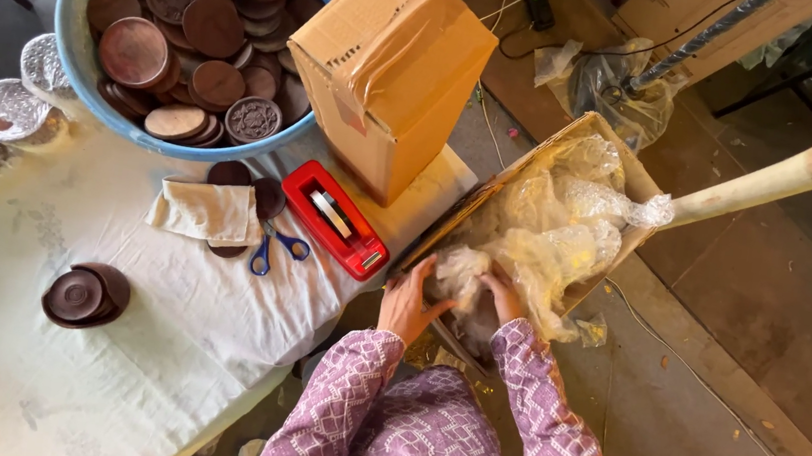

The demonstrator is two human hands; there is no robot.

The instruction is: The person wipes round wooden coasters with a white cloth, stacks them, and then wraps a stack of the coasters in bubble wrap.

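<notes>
Looking down from the head camera, I read the scene from left to right. Far left, a blue bowl (79,43) is heaped with round brown discs (208,26); near left, a small stack of discs (85,298) sits alone on the white table cover (109,378). Toward the middle lie a folded cloth (207,212), blue-handled scissors (274,244) and a red tape dispenser (335,219), with a taped carton (393,66) standing upright just behind the dispenser. Right of the table edge, an open box (591,137) tilts off the table, filled with crumpled bubble wrap (552,228). My left hand (406,306) rests on the box's near rim, fingers spread and flat, clamped on nothing. My right hand (503,294) is pushed into the wrap; I cannot tell whether its fingers are curled around anything. A pale pole (784,172) crosses the far right.

Judged risks: the box seems propped at a slant, so a hard push into the wrap could slide it off the edge; loose wrap could spill out and fall to the floor.
</notes>
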